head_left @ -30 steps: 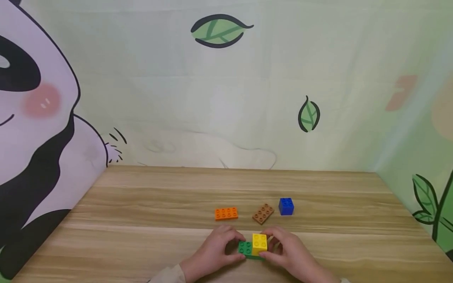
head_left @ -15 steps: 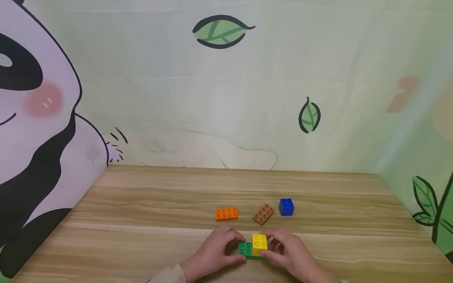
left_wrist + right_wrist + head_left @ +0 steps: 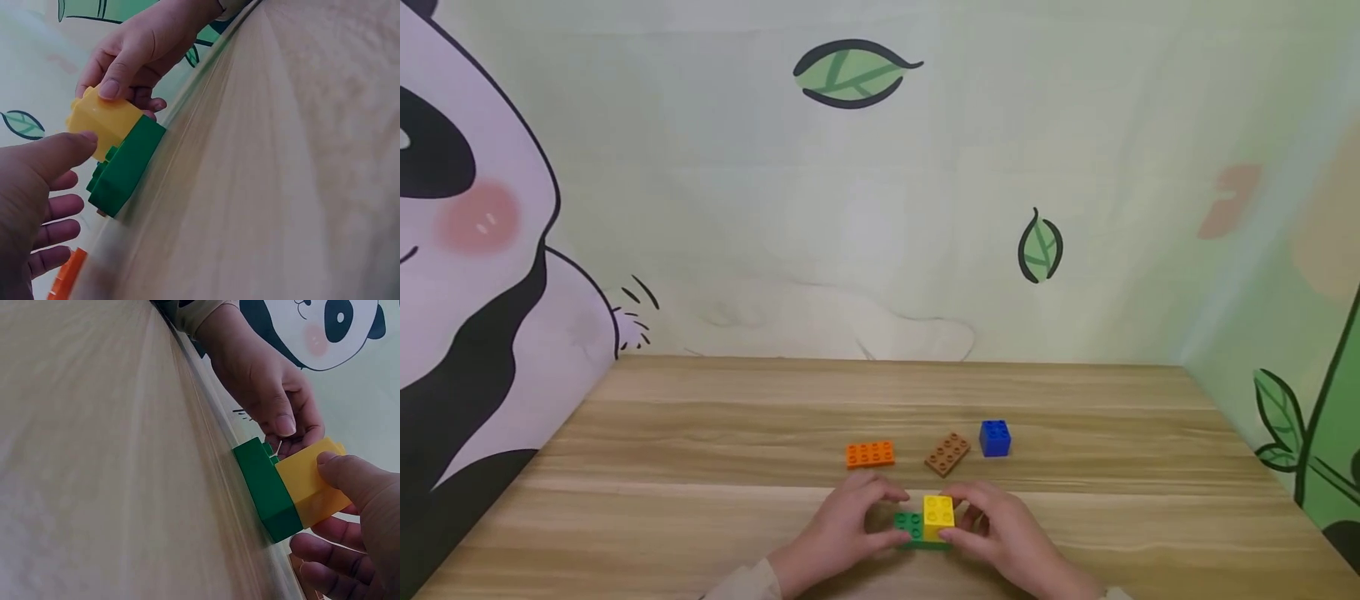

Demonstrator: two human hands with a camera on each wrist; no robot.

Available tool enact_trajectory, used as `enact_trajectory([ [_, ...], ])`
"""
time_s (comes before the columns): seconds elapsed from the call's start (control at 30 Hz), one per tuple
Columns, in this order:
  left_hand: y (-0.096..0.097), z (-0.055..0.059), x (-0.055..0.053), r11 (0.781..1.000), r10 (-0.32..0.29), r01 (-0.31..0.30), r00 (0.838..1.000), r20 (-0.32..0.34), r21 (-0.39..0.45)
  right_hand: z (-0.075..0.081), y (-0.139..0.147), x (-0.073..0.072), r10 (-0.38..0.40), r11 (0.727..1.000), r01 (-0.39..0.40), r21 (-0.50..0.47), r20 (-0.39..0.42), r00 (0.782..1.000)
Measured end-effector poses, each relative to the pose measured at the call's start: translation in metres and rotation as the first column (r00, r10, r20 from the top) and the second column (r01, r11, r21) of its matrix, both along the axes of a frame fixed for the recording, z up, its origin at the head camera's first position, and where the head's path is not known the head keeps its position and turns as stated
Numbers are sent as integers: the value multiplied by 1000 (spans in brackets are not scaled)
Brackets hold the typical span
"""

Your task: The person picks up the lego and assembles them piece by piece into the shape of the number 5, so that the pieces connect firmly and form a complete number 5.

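A green toy building brick lies on the table near the front, with a taller yellow brick on its right half. My right hand pinches the yellow brick between thumb and fingers. In the right wrist view the thumb presses one side of that yellow brick. Beside the green brick's left end is my left hand, its thumb and fingers spread apart. The left wrist view shows those fingers clear of the green brick, while the thumb tip overlaps the yellow one; contact there is hard to tell.
Behind the hands lie an orange brick, a brown brick turned at an angle, and a blue brick. The wooden table meets a printed backdrop with leaves and a panda.
My left fingers have loosened and drawn away from the green brick. The right hand keeps its grip on the yellow brick. The whole head view has shifted slightly.
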State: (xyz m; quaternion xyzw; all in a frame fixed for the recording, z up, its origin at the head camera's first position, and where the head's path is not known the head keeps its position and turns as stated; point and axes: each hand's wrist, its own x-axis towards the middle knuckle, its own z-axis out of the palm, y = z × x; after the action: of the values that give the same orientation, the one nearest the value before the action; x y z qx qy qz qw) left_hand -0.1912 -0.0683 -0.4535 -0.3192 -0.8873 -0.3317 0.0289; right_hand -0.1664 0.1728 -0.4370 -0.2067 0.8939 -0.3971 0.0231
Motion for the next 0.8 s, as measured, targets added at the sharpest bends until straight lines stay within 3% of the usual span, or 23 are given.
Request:
enact_trajectory([
  [0.3, 1, 15, -7, 999, 25, -24, 998, -52, 21, 0, 0, -1, -8, 1000, 8, 9, -18, 1000],
  [0.47, -4, 19, -16, 995, 97, -95, 994, -58, 36, 1, 0, -2, -6, 1000, 6, 7, 21, 1000],
  [0.8, -15, 18, -33, 971, 237, -236, 969, -65, 30, 1, 0, -3, -4, 1000, 4, 6, 67, 998],
])
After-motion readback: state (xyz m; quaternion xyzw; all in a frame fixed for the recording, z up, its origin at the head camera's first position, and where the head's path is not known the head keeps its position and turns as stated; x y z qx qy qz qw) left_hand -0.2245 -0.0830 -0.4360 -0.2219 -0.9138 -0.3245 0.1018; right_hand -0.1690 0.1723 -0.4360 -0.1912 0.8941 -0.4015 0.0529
